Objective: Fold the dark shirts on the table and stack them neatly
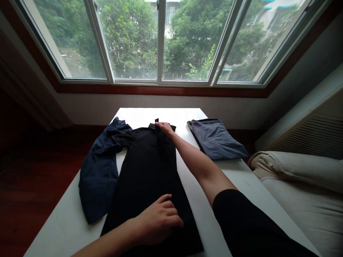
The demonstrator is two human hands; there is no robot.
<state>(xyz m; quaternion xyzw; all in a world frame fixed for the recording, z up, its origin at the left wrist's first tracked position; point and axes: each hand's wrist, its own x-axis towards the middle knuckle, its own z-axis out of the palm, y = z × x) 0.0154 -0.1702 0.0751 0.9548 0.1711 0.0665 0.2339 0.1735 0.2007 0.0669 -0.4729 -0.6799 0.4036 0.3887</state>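
Black shirt point(145, 170): lies flat along the middle of the white desk point(65, 226), collar at the far end and hem at the near edge. Its right side appears folded inward as a long panel.
Left hand point(159, 220): rests on the lower part of the shirt. The grip is curled, with the fingers clenched loosely on the cloth.
Right hand point(164, 128): reaches to the collar end and lies on top of the folded panel. I cannot tell whether this grip pinches the cloth or only presses it.
Doing the step well: this looks like setting a lengthwise fold. Both ends probably need to stay in one straight line, the cloth taut between the hands, with wrinkles smoothed outward before letting go.
Left side: a navy garment point(98, 179) lies touching the shirt's left sleeve area and drapes over the desk's left edge, so there is little spare room there.
Right side: a strip of bare desk lies just beside the shirt. A folded grey garment point(215, 138) sits further right, near the far corner.
Edges: the hem lies at the near edge and could slide off. A dark floor point(27, 178) is on the left and a pale cushion point(302, 176) on the right.
Beyond: a wide window point(159, 39) with trees outside.
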